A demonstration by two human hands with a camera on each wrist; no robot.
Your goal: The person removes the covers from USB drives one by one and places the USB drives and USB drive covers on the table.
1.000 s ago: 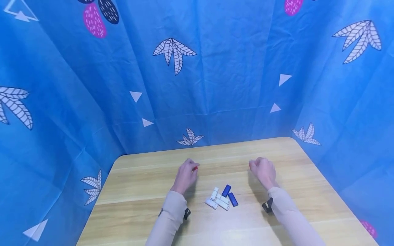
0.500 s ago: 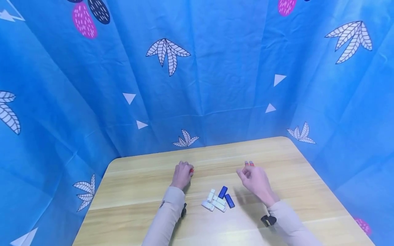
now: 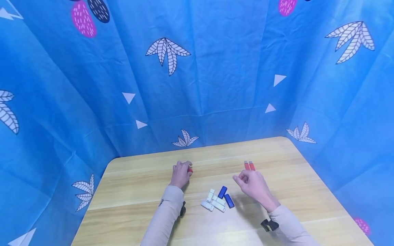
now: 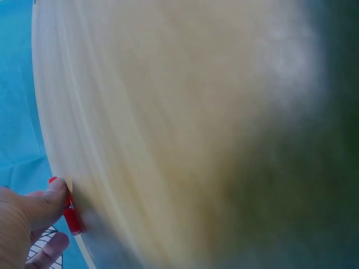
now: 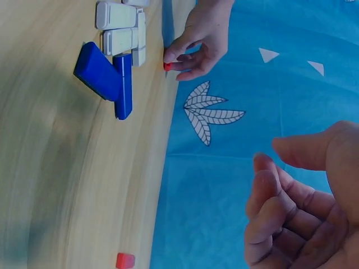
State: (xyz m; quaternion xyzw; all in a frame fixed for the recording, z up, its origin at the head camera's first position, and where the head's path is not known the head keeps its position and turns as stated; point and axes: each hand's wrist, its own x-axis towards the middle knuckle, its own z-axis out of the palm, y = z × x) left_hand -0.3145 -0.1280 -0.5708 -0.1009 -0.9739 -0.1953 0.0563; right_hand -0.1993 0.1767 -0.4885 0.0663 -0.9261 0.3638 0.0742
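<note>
My left hand (image 3: 180, 175) is at the left part of the table, its thumb and fingers around a red USB stick (image 3: 190, 170). In the left wrist view, the thumb presses on the red stick and a red block end (image 4: 72, 221) shows just below it. My right hand (image 3: 253, 183) hangs above the table with loosely curled fingers and nothing in them. Two red USB sticks (image 3: 249, 166) with silver plugs lie side by side just beyond it. Between the hands lie several white sticks (image 3: 219, 206) and two blue ones (image 3: 229, 201), some overlapping.
The wooden table (image 3: 138, 194) has its far edge against a blue patterned curtain (image 3: 227, 85), which also hangs at both sides. Black wrist straps (image 3: 269, 225) sit on the sleeves.
My right hand has drawn back toward me and left from the two red USB sticks, which are now let go and visible. My left hand stays at its red stick. The head view has shifted slightly.
</note>
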